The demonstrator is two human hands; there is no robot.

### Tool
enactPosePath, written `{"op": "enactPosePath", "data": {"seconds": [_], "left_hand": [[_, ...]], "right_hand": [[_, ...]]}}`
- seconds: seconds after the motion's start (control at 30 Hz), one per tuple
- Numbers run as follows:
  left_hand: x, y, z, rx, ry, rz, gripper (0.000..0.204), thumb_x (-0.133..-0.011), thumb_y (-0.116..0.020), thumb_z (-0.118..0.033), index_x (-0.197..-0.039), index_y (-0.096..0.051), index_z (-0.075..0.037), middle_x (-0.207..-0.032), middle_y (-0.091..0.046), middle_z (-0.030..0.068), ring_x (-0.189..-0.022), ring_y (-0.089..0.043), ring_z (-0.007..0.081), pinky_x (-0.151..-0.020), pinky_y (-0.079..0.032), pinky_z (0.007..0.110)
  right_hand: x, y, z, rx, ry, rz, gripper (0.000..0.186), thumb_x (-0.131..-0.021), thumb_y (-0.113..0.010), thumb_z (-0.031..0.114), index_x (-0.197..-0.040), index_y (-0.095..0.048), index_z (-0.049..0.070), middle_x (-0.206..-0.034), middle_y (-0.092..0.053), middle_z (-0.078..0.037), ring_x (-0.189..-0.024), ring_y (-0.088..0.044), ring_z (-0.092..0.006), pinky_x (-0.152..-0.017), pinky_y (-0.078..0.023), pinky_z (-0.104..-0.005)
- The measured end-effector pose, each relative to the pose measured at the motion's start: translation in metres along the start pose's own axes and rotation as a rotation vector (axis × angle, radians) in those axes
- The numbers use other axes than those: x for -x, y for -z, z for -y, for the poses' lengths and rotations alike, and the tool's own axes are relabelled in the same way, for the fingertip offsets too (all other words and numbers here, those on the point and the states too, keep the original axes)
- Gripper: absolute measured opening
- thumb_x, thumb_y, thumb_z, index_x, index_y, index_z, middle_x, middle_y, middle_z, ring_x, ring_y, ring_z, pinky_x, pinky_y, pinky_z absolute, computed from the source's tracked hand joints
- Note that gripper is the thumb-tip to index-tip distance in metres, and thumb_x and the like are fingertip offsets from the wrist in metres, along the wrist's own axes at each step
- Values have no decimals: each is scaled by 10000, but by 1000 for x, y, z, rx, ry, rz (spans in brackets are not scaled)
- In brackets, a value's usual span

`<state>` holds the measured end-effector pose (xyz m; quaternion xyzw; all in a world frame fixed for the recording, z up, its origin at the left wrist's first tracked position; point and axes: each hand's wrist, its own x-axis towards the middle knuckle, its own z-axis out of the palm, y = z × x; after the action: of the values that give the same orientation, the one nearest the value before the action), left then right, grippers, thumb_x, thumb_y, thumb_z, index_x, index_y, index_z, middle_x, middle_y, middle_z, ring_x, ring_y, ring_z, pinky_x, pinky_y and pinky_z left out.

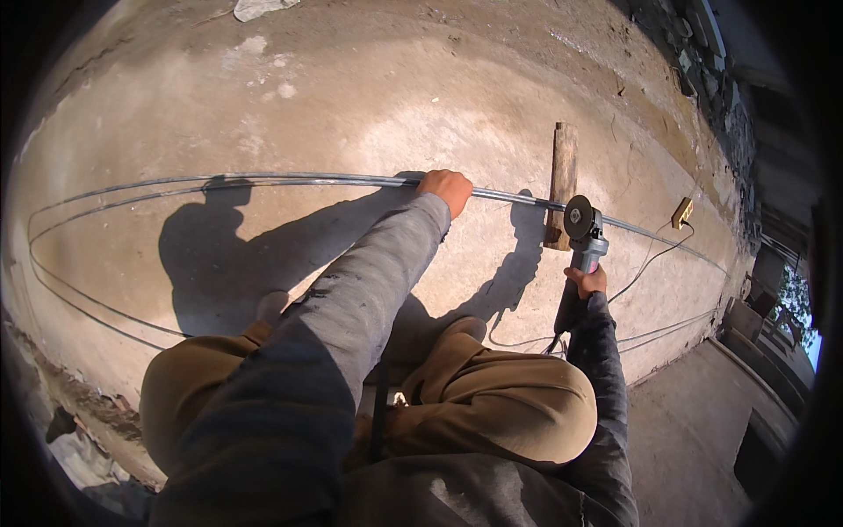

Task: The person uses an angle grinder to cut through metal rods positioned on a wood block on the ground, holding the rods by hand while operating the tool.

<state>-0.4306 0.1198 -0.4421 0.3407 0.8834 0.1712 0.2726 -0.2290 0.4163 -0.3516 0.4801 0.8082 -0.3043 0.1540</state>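
Note:
My left hand (448,190) is wrapped round a bundle of long thin metal rods (502,194) that crosses the floor in front of me. In my right hand (590,281) is an angle grinder (589,250), gripped by its body with the disc end pointing away from me. The grinder's round disc (579,217) is beside the rods, close to where they cross a short wooden block (564,167). Whether the disc touches the rods I cannot tell. My right fingers are partly hidden behind the grinder.
A yellow socket box (682,212) lies on the concrete floor at the right, with a black cable (648,262) running from it. At the left the rods bend back in a loop (32,235) toward my legs. Rubble (716,97) lines the far right edge.

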Motion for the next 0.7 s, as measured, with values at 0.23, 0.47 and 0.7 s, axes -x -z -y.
{"op": "enactPosePath", "data": {"seconds": [0.23,0.47,0.7], "left_hand": [[-1,14,-3,154,13,46,236,-829,-535,-297,-838,-643,-87,-809,-624,120,-808,-605,281,-697,-469,397],[3,15,-3,142,6,-4,242,-830,-535,-297,-802,-642,-82,-789,-625,116,-790,-607,282,-691,-468,397],[4,17,-3,151,4,22,232,-843,-522,-279,-812,-634,-78,-792,-624,113,-795,-606,274,-692,-467,393]], "right_hand": [[-7,2,-6,21,3,33,471,-565,-734,187,-941,-568,-43,-839,-624,-121,-725,-598,-215,-665,-474,-324],[-5,-5,6,42,32,29,478,-569,-735,189,-950,-563,-43,-847,-623,-124,-727,-598,-224,-677,-476,-327],[-3,-8,19,81,21,34,473,-568,-729,192,-941,-564,-47,-832,-623,-127,-716,-599,-229,-665,-476,-329]]}}
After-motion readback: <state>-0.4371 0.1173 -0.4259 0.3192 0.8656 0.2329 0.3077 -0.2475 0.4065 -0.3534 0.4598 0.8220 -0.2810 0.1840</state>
